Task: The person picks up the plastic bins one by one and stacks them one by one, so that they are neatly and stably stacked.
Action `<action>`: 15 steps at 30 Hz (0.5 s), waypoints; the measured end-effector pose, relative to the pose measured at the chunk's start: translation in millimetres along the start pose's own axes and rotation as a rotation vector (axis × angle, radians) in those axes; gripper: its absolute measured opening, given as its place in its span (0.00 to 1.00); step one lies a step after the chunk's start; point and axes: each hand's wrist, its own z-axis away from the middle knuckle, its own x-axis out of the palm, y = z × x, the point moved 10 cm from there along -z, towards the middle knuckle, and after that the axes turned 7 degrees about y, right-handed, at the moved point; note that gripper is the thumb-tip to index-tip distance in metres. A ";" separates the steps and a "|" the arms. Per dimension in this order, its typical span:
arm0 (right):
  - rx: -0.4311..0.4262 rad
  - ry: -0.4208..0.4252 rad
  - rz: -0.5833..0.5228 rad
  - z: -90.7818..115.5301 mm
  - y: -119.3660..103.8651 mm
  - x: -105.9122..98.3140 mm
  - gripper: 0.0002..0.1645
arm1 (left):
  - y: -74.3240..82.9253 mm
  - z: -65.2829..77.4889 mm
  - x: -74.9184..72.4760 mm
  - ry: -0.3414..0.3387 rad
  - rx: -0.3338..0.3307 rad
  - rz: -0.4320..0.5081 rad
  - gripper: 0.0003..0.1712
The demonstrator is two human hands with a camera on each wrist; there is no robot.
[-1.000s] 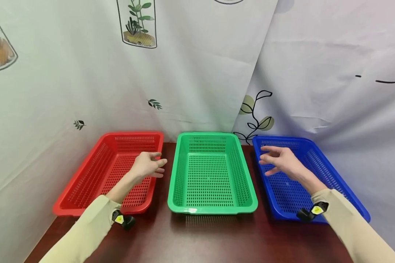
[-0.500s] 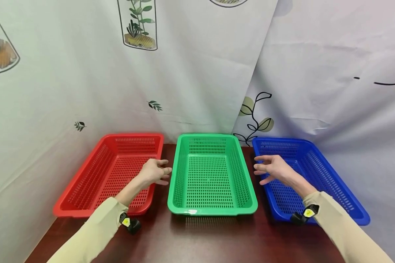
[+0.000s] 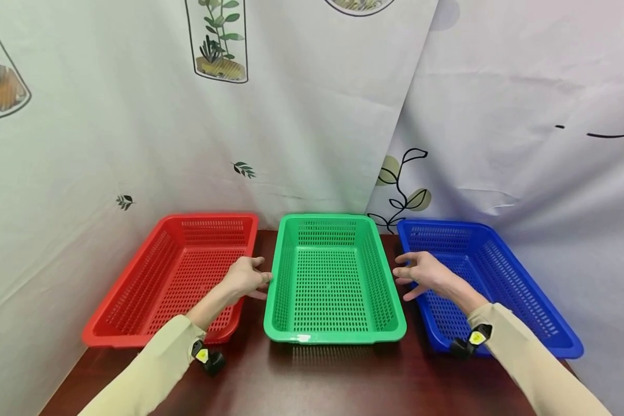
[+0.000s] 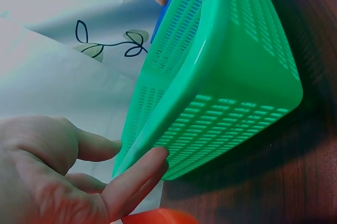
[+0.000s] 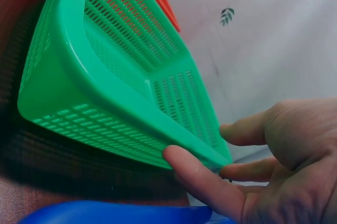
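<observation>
A green perforated plastic basket (image 3: 335, 337) stands in the middle of the head view, with nothing in it. At its left rim is my left hand (image 3: 245, 277); in the left wrist view the thumb (image 4: 97, 146) and fingers lie on either side of the rim, the fingertips right at the outer wall. My right hand (image 3: 423, 273) hovers between the green basket and the blue basket (image 3: 509, 277), fingers spread toward the green one's right rim. In the right wrist view its fingertips (image 5: 176, 155) overlap that rim. Neither hand's fingers are curled tight.
A red basket (image 3: 119, 340) stands at the left, under my left forearm. The blue basket sits below my right forearm. All rest on a dark reddish-brown table (image 3: 333, 387). Behind hangs a white cloth (image 3: 312, 127) with plant drawings. Both wrists wear small black cameras.
Both hands have moved inward and lower, from above the red and blue baskets toward the green basket's two sides. The baskets stay in place.
</observation>
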 end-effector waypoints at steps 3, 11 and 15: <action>0.013 -0.012 0.022 -1.8 0.2 3.4 0.34 | -1.8 -0.8 1.3 -0.005 -0.007 0.001 0.35; 0.041 -0.032 0.086 -7.1 -1.3 10.8 0.34 | -1.8 -2.7 3.8 0.003 -0.004 -0.040 0.35; 0.051 -0.031 0.108 -8.7 1.1 13.5 0.34 | -1.3 -3.2 7.0 -0.006 0.002 -0.056 0.34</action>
